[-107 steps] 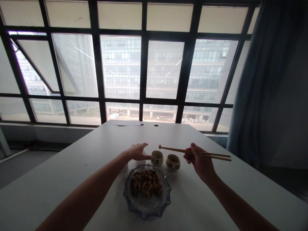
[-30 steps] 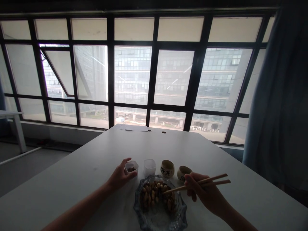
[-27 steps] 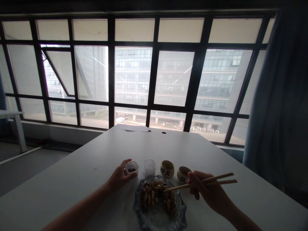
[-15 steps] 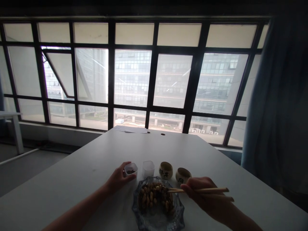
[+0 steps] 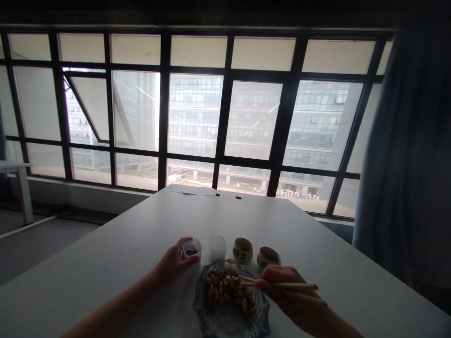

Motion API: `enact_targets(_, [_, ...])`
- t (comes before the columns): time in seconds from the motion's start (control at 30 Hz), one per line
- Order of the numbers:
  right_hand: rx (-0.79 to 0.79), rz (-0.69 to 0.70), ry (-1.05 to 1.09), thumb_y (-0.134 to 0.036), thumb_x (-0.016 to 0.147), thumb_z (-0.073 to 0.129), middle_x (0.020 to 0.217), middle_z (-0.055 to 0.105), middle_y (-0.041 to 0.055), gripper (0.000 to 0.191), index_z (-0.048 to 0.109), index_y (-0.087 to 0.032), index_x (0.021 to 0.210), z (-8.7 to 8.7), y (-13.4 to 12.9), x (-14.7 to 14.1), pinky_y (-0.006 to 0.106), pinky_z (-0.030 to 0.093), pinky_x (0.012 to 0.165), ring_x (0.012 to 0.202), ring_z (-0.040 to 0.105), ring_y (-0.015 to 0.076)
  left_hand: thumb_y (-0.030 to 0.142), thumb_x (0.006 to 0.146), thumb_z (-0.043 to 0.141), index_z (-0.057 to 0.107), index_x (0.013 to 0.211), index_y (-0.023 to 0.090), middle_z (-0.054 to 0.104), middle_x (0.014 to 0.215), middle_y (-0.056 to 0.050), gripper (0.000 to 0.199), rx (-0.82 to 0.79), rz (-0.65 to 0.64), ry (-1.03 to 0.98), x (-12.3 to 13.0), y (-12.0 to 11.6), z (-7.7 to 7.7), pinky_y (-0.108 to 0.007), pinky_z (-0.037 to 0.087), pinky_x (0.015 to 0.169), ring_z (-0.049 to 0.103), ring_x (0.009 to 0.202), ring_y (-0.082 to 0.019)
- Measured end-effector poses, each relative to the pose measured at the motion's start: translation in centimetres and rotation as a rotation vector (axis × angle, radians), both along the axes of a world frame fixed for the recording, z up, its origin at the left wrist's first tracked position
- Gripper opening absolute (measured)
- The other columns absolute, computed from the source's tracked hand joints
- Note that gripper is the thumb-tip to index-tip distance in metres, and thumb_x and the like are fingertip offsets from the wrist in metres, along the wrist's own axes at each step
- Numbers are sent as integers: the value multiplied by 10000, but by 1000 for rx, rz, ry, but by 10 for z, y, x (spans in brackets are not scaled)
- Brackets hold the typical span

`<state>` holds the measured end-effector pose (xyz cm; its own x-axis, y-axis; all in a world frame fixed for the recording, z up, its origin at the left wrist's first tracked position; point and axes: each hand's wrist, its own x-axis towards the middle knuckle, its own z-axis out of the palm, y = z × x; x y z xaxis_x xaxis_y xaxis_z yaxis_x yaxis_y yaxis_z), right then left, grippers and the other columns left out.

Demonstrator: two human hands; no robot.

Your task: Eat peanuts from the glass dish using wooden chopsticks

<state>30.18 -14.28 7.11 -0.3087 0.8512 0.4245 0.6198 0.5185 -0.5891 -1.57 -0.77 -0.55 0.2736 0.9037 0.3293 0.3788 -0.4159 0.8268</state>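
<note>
My left hand (image 5: 178, 259) is closed around a small clear plastic cup (image 5: 198, 253) with some dark bits at its bottom. In my right hand (image 5: 282, 286) is a pair of wooden chopsticks (image 5: 296, 285). Their tips reach over a scalloped glass bowl (image 5: 229, 325), among the brown nuts (image 5: 221, 287) heaped along its far side. Whether the tips pinch a piece is too small to tell. Behind the bowl stands a second clear plastic cup (image 5: 217, 248). Two small ceramic cups (image 5: 243, 250) with dark written characters are to its right, the farther right one partly behind my right hand.
Everything stands on a long white table (image 5: 158, 220). Papers (image 5: 192, 189) lie at its far end beside small cable holes. Beyond is a wall of windows, with a dark blue curtain (image 5: 384, 155) on the right. Another white table (image 5: 23, 188) is at the left.
My right hand has moved left with the chopsticks, so their tips are farther over the nuts toward the bowl's middle. My left hand keeps the plastic cup in place.
</note>
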Motion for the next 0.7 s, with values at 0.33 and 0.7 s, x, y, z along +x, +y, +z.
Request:
enact_targets(0.33, [77, -2, -1, -620, 935, 484, 560, 482, -5, 545, 479, -207, 580, -6, 4, 3, 262, 403, 499, 489, 449, 118, 556, 643, 762, 671, 1153, 191, 699, 1143, -144, 634, 171, 202, 110, -1, 2, -3, -513, 426, 1010, 624, 1078, -351])
enact_targets(0.7, [-197, -106, 350, -742, 816, 552, 499, 613, 23, 591, 618, -172, 676, 16, 5, 14, 242, 417, 383, 394, 545, 135, 578, 656, 756, 656, 1177, 156, 685, 1121, -155, 678, 175, 129, 66, 0, 0, -2, -438, 496, 904, 626, 1038, -322])
